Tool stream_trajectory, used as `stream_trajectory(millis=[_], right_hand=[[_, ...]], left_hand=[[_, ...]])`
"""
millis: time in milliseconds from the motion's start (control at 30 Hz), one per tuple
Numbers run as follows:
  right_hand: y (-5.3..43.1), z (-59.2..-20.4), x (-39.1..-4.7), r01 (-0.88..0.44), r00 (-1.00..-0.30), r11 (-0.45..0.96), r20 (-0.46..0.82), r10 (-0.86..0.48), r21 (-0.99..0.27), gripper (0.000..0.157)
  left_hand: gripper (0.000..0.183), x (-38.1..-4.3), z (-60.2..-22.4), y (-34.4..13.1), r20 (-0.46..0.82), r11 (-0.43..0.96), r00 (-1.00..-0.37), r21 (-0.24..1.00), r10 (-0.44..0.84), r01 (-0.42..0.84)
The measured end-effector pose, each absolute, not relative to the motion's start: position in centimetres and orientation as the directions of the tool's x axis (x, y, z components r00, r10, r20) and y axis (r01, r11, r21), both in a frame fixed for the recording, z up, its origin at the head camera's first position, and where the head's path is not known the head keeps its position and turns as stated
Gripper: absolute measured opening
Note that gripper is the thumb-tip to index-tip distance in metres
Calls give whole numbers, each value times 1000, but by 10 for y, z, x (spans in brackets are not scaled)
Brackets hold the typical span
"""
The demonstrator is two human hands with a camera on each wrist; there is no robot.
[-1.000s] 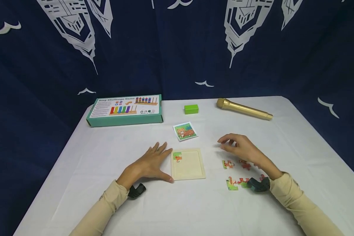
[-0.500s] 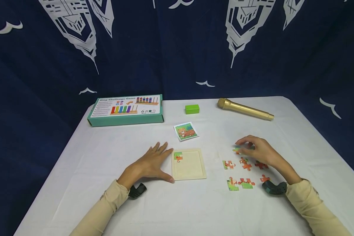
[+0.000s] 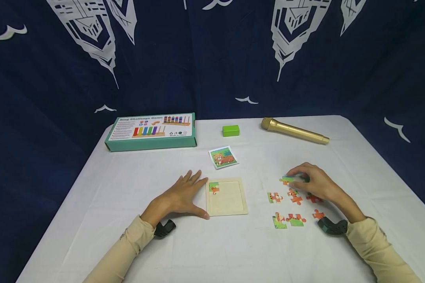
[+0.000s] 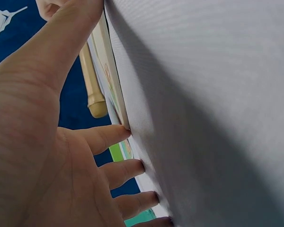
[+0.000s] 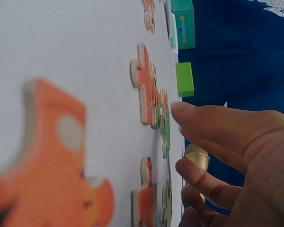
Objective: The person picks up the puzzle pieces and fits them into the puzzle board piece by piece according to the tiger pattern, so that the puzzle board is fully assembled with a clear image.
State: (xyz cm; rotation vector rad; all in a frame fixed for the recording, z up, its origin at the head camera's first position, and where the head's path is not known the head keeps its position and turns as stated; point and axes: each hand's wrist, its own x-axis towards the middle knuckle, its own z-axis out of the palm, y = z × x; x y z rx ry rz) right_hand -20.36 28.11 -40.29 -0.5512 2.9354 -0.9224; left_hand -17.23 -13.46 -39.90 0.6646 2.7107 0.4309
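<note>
My left hand lies with fingers spread at the left side of a square wooden puzzle tray. Its index fingertip is at the upper left corner, its thumb at the lower left. One green-and-orange puzzle piece sits inside the tray's upper left corner. My right hand is over the far row of loose pieces, thumb and fingers apart. Beside its fingertips shows a green-topped jigsaw piece, and the hand partly hides another. In the right wrist view the thumb is right by a piece's edge.
Nearer rows hold several loose pieces, among them an orange one and a green-bottomed one. Behind the tray lies a tiger picture card. Farther back are a green block, a gold microphone and a game box.
My right hand has moved right, from left of the loose pieces to over the far row, uncovering nearer pieces. My left hand stays at the tray.
</note>
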Motion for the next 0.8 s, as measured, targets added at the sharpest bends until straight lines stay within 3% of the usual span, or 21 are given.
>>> stream_trajectory(millis=[467, 800], right_hand=[[284, -406, -204, -292, -949, 801, 51, -312, -523, 34], [285, -408, -205, -320, -940, 781, 79, -331, -537, 26]], left_hand=[[116, -173, -398, -134, -219, 849, -846, 351, 485, 395], [115, -172, -398, -133, -226, 851, -847, 356, 480, 387]])
